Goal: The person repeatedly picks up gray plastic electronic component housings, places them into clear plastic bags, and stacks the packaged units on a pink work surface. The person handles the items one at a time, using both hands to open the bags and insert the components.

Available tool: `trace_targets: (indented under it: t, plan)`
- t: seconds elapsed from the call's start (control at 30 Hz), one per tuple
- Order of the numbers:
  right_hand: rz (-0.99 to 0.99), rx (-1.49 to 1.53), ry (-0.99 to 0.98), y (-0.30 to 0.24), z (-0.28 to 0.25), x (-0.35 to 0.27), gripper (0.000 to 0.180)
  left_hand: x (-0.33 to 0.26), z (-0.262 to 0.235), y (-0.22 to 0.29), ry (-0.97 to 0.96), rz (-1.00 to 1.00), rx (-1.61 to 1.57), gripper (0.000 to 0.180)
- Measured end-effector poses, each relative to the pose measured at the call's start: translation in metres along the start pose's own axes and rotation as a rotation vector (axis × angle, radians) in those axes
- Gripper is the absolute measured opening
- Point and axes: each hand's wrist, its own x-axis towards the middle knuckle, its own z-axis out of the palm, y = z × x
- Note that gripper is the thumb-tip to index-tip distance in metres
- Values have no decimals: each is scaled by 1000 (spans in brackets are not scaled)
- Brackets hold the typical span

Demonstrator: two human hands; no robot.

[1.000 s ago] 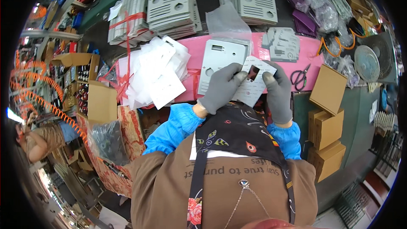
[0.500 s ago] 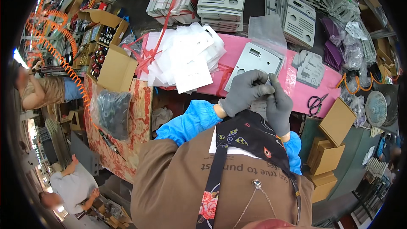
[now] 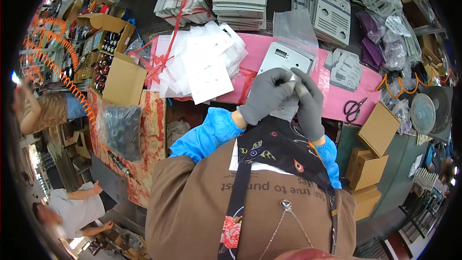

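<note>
At the far left an open cardboard box [image 3: 118,74] sits beside a heap of white plastic bags [image 3: 204,62] tied with red ribbon, which rests on the pink bench top [image 3: 346,98]. Right of the heap, the left hand [image 3: 264,95], in a grey glove with a blue sleeve cover, is curled around a small clear bag [image 3: 288,108] held just above the bench's near edge, in front of a grey plastic panel [image 3: 285,58]. The right hand [image 3: 310,103], gloved the same, pinches the bag's top beside the left fingers. Farther right, black scissors [image 3: 355,109] lie on the pink top, and brown cartons [image 3: 378,130] stand below.
</note>
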Motion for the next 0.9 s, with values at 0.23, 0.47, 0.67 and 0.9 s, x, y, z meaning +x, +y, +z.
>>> trace_targets:
  t: [0.23,0.47,0.67,0.9]
  plan:
    - [-13,-208,310,25,-14,20,34,5,-18,-10,122,-148,-156,12]
    - [-178,-477,607,31,-19,50,36,-1,-22,-15,124,-215,-205,11]
    - [-466,-1183,414,32,-7,39,27,27,-29,-9,220,-60,39,14]
    - [-401,-1304,281,23,5,38,30,53,-2,-32,313,550,842,20]
